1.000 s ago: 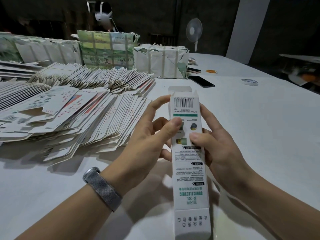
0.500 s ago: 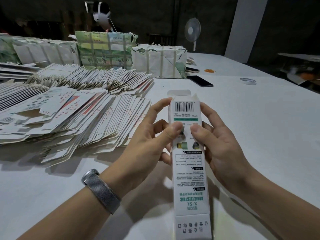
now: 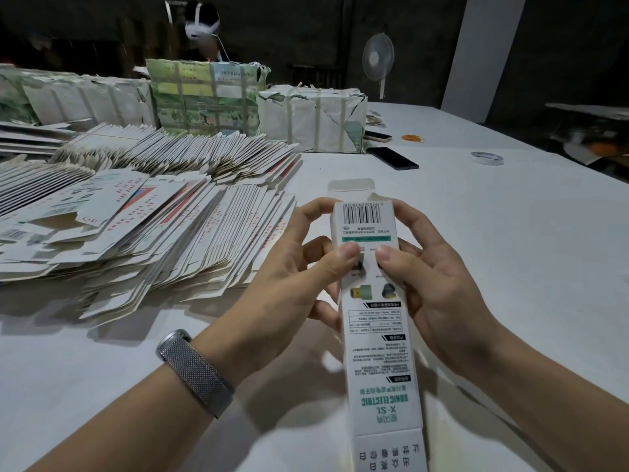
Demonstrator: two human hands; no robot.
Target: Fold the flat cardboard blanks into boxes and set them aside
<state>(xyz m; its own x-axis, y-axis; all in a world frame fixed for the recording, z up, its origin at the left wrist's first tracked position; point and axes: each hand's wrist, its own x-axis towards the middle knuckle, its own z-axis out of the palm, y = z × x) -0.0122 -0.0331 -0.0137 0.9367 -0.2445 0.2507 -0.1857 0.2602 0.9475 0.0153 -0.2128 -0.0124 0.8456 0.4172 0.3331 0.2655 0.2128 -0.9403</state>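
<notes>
box: (image 3: 374,318) long white carton, already squared into a tube, held mid-air over the table (image 3: 510,267), centre frame
blanks: (image 3: 143,226) fanned flat stacks on the left, well apart from the hands
left hand: (image 3: 289,287) fingers curled round the box's left side, thumb pressed on the printed face
right hand: (image 3: 439,291) same on the right side, thumb on the face
step: likely closing the far end; tuck flap (image 3: 350,187) stands up
next: fold side flaps in, tuck the flap, then the near end
around: wrapped bundles (image 3: 309,120), phone (image 3: 391,158), tape roll (image 3: 487,158) beyond
obstruction: none apparent
</notes>
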